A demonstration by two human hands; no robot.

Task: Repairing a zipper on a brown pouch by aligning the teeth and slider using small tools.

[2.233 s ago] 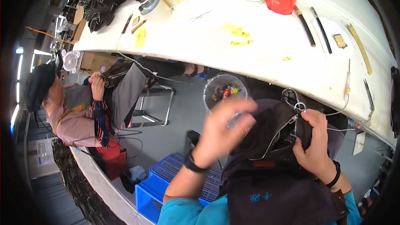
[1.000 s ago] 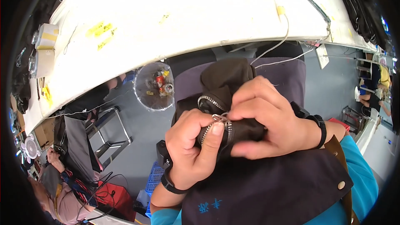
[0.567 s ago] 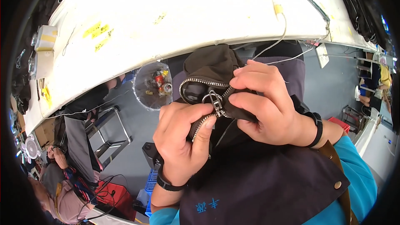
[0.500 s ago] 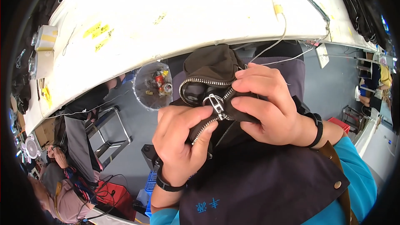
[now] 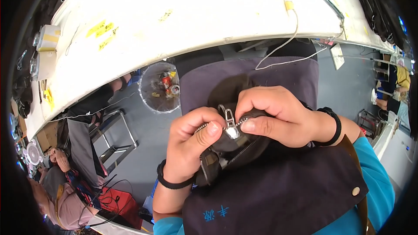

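Observation:
A dark brown fabric bag (image 5: pixel 238 147) with a metal zipper hangs between my hands, above my lap. Its silver zipper slider (image 5: pixel 233 132) faces me at the middle, with the pull standing up. My left hand (image 5: pixel 191 137) pinches the zipper edge just left of the slider, thumb on top. On the other side, my right hand (image 5: pixel 278 117) grips the zipper edge between thumb and curled fingers. Another run of zipper teeth shows below the slider. My hands cover part of the bag.
A white worktable (image 5: pixel 143 26) curves across the far side, with tweezers (image 5: pixel 327 1) on its right. Below its edge stands a clear bin (image 5: pixel 146 98) with cans inside. At left are a metal-framed stool (image 5: pixel 117 143) and a seated person (image 5: pixel 72 204). A dark apron (image 5: pixel 278 187) covers my lap.
Both hands have drawn the bag lower and tilted it, so its open mouth no longer shows. My right hand has moved down, its thumb now beside the slider.

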